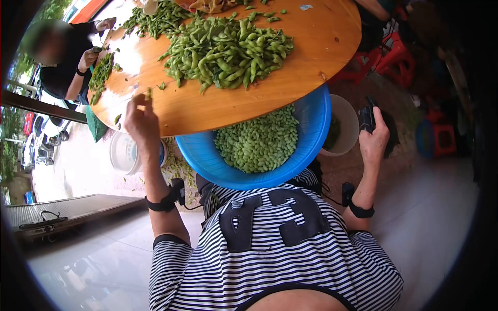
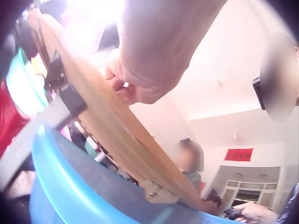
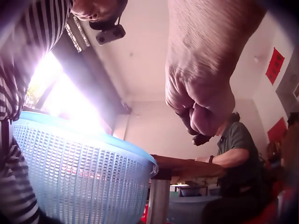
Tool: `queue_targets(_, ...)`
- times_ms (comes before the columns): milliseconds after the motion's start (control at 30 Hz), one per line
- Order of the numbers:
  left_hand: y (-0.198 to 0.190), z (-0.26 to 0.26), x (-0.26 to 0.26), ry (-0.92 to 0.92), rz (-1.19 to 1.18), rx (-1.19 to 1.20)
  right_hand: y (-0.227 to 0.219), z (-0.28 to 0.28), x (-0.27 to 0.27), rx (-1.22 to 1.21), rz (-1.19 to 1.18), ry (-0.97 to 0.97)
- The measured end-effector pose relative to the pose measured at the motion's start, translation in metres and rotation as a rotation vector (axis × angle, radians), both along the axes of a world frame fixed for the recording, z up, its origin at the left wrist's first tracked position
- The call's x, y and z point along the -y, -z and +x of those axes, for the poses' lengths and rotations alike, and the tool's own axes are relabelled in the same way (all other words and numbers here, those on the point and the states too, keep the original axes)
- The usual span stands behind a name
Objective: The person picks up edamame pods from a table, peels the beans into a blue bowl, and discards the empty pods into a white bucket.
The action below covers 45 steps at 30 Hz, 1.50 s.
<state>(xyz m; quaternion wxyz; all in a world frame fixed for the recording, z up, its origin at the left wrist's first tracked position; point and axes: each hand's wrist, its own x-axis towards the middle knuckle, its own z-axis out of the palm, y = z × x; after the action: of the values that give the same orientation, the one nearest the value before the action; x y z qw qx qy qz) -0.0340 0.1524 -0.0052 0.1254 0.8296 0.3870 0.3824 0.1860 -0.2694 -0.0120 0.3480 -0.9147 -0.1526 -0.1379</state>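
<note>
My left hand [image 1: 141,122] is at the table's near left edge, its fingers bent and pinching a small green soybean pod [image 1: 149,94] that pokes out at the fingertips. In the left wrist view the fingers [image 2: 122,88] are curled beside the tabletop, and the pod is hidden. Off to the right of the basin, my right hand [image 1: 374,140] grips a small black tool [image 1: 367,118] whose exact kind I cannot tell. A blue plastic basket [image 1: 194,155] of shelled green beans [image 1: 257,140] sits before my body, under the table edge. A heap of soybean pods [image 1: 228,52] lies on the table.
The round wooden table [image 1: 316,46] carries another pile of pods [image 1: 155,18] farther back. A person [image 1: 65,67] works at its left side. White buckets [image 1: 123,153] stand left and right of the basket. Red stools [image 1: 397,62] are at right.
</note>
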Motion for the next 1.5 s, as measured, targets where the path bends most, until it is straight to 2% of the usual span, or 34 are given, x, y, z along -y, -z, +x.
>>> queue_targets(67,-0.005,-0.011,-0.019,-0.220,0.287,-0.081,0.000,-0.001,0.000,-0.005,-0.014,0.003)
queue_targets(100,-0.011,-0.009,-0.019,-0.241,0.278,-0.052,0.001,-0.001,-0.001,-0.009,-0.004,-0.005)
queue_targets(167,-0.021,0.010,0.000,-0.047,0.091,0.016,0.001,-0.002,-0.004,-0.012,0.007,-0.016)
queue_targets(200,-0.012,0.017,-0.006,0.141,0.167,-0.007,0.000,-0.004,-0.007,-0.052,0.014,-0.024)
queue_targets(233,-0.017,0.031,0.008,0.192,-0.016,-0.036,-0.001,-0.005,-0.009,-0.092,0.021,-0.032)
queue_targets(300,-0.009,0.051,0.010,0.195,0.092,-0.148,-0.001,-0.005,-0.011,-0.063,0.014,-0.041)
queue_targets(333,-0.006,0.055,0.007,0.195,0.091,-0.147,0.000,-0.004,-0.011,-0.037,0.007,-0.049)
queue_targets(400,-0.001,0.058,-0.001,0.146,0.061,-0.314,0.002,-0.001,-0.007,-0.010,0.008,-0.047)
queue_targets(500,-0.003,0.043,-0.007,0.155,0.088,-0.297,0.002,-0.003,-0.006,-0.024,0.023,-0.053)
queue_targets(567,-0.006,0.034,-0.006,0.093,0.209,-0.250,-0.002,-0.007,-0.011,-0.064,0.034,-0.061)
queue_targets(633,-0.017,0.034,0.001,0.077,0.147,-0.250,-0.007,-0.014,-0.023,-0.117,0.059,-0.117)
queue_targets(667,-0.025,0.036,0.011,0.078,0.146,-0.251,0.001,-0.013,-0.027,-0.015,0.129,-0.226)
queue_targets(733,-0.040,0.044,0.042,0.254,-0.326,-0.012,-0.019,-0.033,-0.047,-0.245,0.264,-0.378)
queue_targets(767,-0.027,0.045,0.047,0.438,-0.561,0.141,-0.024,-0.040,-0.056,-0.371,0.355,-0.483)
queue_targets(800,-0.029,0.045,0.066,0.709,-0.757,0.308,-0.024,-0.044,-0.063,-0.432,0.372,-0.592)
queue_targets(833,-0.023,0.048,0.080,0.820,-1.003,0.394,-0.023,-0.048,-0.070,-0.493,0.387,-0.698)
queue_targets(867,-0.022,0.050,0.096,0.905,-1.169,0.393,-0.020,-0.054,-0.076,-0.612,0.514,-0.764)
queue_targets(900,-0.025,0.052,0.112,0.941,-1.243,0.364,-0.018,-0.060,-0.081,-0.731,0.644,-0.826)
queue_targets(1000,-0.016,0.056,0.141,0.940,-1.381,0.315,-0.017,-0.063,-0.092,-0.939,0.701,-0.862)
queue_targets(1100,-0.009,0.059,0.152,0.951,-1.429,0.319,-0.023,-0.068,-0.096,-0.924,0.718,-0.862)
queue_targets(1200,-0.004,0.060,0.158,0.926,-1.379,0.349,-0.023,-0.065,-0.092,-1.011,0.680,-0.816)
queue_targets(1333,-0.006,0.060,0.164,0.862,-1.238,0.306,-0.020,-0.064,-0.093,-0.999,0.658,-0.804)
queue_targets(1400,-0.006,0.059,0.166,0.838,-1.186,0.299,-0.013,-0.063,-0.096,-1.036,0.819,-0.824)
queue_targets(1433,-0.003,0.059,0.167,0.877,-1.174,0.336,-0.008,-0.062,-0.096,-1.037,0.819,-0.823)
queue_targets(1500,0.003,0.059,0.164,0.916,-1.163,0.372,0.001,-0.059,-0.095,-1.233,1.167,-0.918)
